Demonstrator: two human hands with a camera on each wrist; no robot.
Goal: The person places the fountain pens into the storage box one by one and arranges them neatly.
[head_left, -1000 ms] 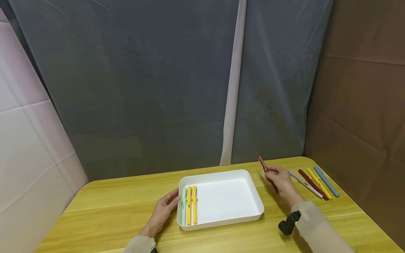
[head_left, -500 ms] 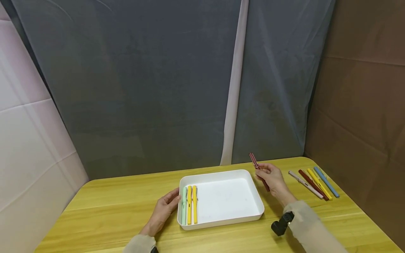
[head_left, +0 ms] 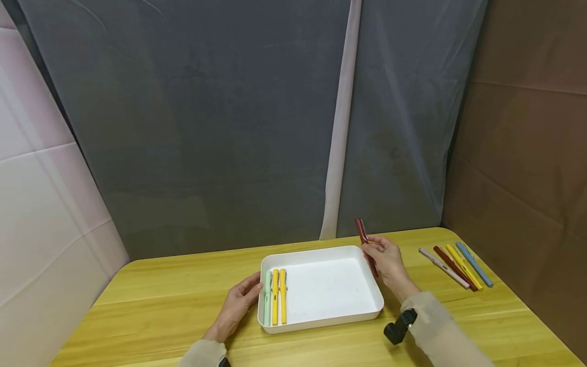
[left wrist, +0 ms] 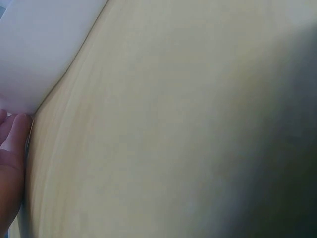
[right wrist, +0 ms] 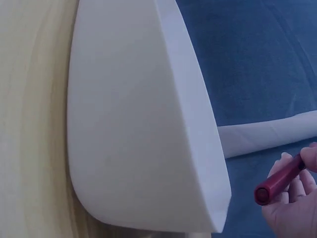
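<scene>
A dark red pen (head_left: 361, 229) is pinched between the thumb and fingers of my right hand (head_left: 389, 261). It stands tilted over the right wall of a white tray (head_left: 327, 293); the right wrist view shows the pen's near end (right wrist: 262, 194) beside the tray's outer wall (right wrist: 124, 114). Along the tray's left side lie a mint-green pen (head_left: 268, 300) and two yellow pens, one (head_left: 275, 300) beside the other (head_left: 283, 300). My left hand (head_left: 236, 306) rests its extended fingers against the tray's left outer wall, and the left wrist view catches those fingers (left wrist: 19, 131) low on it.
At the right on the wooden table (head_left: 174, 295) lie a pale pink pen (head_left: 444, 268), a dark red pen (head_left: 454, 267), a yellow pen (head_left: 464, 267) and a blue pen (head_left: 474, 265). A grey curtain (head_left: 206, 127) hangs behind, a brown one (head_left: 523, 153) at the right.
My right hand has carried the dark red pen leftward, from near the loose pens to the tray's right edge. The left hand and the tray have stayed in place.
</scene>
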